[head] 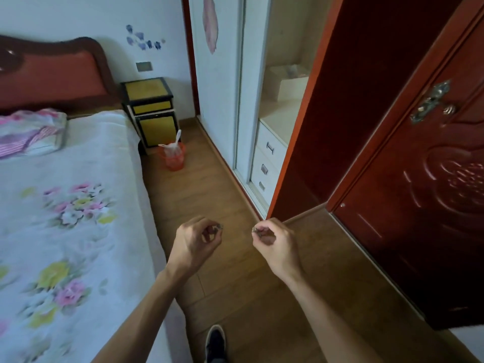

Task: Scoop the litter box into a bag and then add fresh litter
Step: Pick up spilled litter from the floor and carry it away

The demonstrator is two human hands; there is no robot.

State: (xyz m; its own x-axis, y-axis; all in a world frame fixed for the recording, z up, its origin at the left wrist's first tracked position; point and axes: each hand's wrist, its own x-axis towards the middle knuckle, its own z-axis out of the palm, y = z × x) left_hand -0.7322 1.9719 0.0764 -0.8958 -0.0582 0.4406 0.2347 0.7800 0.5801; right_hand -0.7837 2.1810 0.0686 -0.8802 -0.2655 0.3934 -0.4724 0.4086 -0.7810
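Looking for the task's things comes first, because no litter box, scoop or sack of fresh litter shows anywhere in this view. The nearest candidate for the bag is a small orange mesh basket lined with a thin white plastic bag (172, 154), standing on the brown wooden plank floor (222, 195) just beside the black-and-yellow bedside cabinet (150, 111); whether it is meant for the scoopings I cannot tell.

Well short of that cabinet, both hands hang over the floor, near each other but apart. The left hand (195, 244) is loosely curled, thumb and forefinger pinched on something small and dark that is too tiny to identify. The right hand (272, 243) is curled the same way, pinching a similar dark speck.

On the left of the cabinet lies the bed with a white floral cover (73, 205); on its other side stand the white sliding wardrobe (262, 153) and the dark red carved wooden door (419, 192).

The step in hand reads as locating the litter box. Doing it well likely means freeing the fingers first, then picking up a bag before reaching the box.
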